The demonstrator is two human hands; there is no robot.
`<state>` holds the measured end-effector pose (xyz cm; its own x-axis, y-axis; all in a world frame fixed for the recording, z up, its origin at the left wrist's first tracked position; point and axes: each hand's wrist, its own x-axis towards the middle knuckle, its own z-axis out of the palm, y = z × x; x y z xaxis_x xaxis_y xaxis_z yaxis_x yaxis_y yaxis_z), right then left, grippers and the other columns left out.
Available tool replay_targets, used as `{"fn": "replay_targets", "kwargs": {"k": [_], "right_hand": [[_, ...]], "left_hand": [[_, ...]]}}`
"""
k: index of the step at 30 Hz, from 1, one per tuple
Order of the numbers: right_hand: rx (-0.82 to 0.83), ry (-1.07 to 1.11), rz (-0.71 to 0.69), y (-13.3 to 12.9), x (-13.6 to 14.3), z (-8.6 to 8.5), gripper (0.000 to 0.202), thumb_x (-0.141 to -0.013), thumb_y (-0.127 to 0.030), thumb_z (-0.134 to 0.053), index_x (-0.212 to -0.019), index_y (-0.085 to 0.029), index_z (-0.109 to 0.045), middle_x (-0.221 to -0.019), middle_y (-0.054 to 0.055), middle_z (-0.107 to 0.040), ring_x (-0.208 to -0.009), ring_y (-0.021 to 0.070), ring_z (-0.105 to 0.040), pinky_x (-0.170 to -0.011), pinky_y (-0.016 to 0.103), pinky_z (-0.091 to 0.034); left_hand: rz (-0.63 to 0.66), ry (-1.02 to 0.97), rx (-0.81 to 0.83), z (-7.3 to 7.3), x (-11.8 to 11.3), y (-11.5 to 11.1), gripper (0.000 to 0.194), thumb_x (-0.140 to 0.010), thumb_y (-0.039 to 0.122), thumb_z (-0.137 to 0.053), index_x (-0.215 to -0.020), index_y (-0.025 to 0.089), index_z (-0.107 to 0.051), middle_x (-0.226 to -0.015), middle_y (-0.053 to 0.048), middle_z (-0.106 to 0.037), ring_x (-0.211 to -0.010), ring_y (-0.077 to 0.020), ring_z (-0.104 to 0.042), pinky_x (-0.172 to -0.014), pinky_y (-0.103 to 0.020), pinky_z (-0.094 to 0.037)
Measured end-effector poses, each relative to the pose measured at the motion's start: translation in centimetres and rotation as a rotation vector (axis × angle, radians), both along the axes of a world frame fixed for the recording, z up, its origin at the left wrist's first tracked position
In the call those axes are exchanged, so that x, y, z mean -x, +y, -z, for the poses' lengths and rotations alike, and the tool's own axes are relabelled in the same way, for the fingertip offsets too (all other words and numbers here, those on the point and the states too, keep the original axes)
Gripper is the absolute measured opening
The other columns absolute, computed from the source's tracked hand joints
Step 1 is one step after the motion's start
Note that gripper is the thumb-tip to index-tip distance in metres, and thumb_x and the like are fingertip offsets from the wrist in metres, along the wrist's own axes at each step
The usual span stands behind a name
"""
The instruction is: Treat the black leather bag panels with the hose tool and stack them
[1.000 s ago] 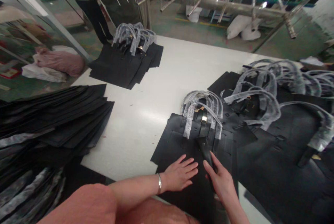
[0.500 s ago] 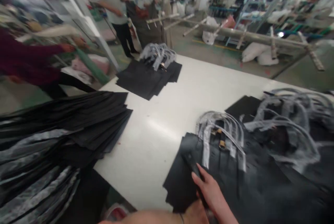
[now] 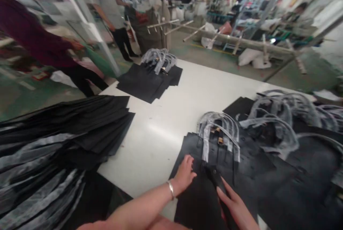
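Observation:
Wrapped round a black handheld tool [image 3: 216, 179], my right hand [image 3: 233, 201] is at the bottom right of centre. The tool's tip lies over the black panels [image 3: 193, 190], close to the lower ends of the plastic-wrapped handles [image 3: 206, 144]. To its left, my left hand [image 3: 185, 175] is over the left part of the same panels, fingers apart and slightly curled, holding nothing. A bracelet circles the left wrist. Small gold-coloured metal pieces [image 3: 220, 140] show among the handles.
More black panels with wrapped handles [image 3: 284, 112] lie on the right. Another such pile [image 3: 142, 80] sits at the white table's [image 3: 158, 133] far end. Dark layered pieces [image 3: 93, 126] cover the left. People stand beyond, one in a purple top [image 3: 34, 33].
My left hand has come up into view over the panels. The right hand with the tool has shifted right and slightly down, and the view has turned a little.

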<state>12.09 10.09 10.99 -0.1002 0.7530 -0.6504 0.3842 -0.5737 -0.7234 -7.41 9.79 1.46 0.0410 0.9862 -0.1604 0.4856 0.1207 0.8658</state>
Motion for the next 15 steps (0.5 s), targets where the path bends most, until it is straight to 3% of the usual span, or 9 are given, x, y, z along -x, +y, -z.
{"fn": "replay_targets", "kwargs": {"k": [2, 5, 10, 15], "right_hand": [[0.083, 0.043, 0.077, -1.1, -0.7, -0.3, 0.067, -0.084, -0.051, -0.060, -0.142, -0.022, -0.044, -0.067, -0.001, -0.066, -0.043, 0.0146, -0.059, -0.041, 0.026, -0.047], [0.139, 0.108, 0.133, -0.9, 0.0, -0.1, 0.078, -0.080, -0.050, -0.062, -0.146, -0.020, -0.036, -0.056, -0.006, -0.058, -0.034, 0.0133, -0.053, -0.034, 0.024, -0.040], [0.091, 0.106, 0.154, 1.3, 2.0, 0.4, 0.075, -0.080, -0.046, -0.059, -0.144, -0.014, -0.038, -0.054, -0.006, -0.056, -0.033, 0.0148, -0.052, -0.031, 0.025, -0.039], [-0.044, 0.041, 0.208, 1.5, 1.8, -0.6, 0.077, -0.081, -0.047, -0.060, -0.147, -0.019, -0.035, -0.060, -0.006, -0.061, -0.040, 0.0128, -0.055, -0.041, 0.024, -0.045]], "left_hand": [[-0.035, -0.030, -0.018, 0.4, 0.4, 0.8, 0.064, -0.066, -0.004, -0.070, -0.118, 0.021, -0.043, -0.122, -0.006, -0.042, -0.094, -0.0149, -0.054, -0.079, -0.030, -0.055], [-0.002, -0.056, -0.008, 0.8, 0.8, 2.0, 0.071, -0.061, -0.005, -0.073, -0.118, 0.022, -0.040, -0.122, -0.006, -0.039, -0.084, -0.0112, -0.052, -0.069, -0.025, -0.055], [0.058, 0.006, 0.001, 0.1, 0.8, 2.8, 0.076, -0.055, -0.004, -0.079, -0.117, 0.020, -0.041, -0.118, -0.006, -0.040, -0.080, -0.0112, -0.052, -0.062, -0.023, -0.054], [0.061, 0.023, 0.038, -0.1, 0.7, 3.0, 0.076, -0.056, -0.003, -0.078, -0.119, 0.020, -0.043, -0.121, -0.007, -0.040, -0.080, -0.0109, -0.053, -0.063, -0.023, -0.054]]}}
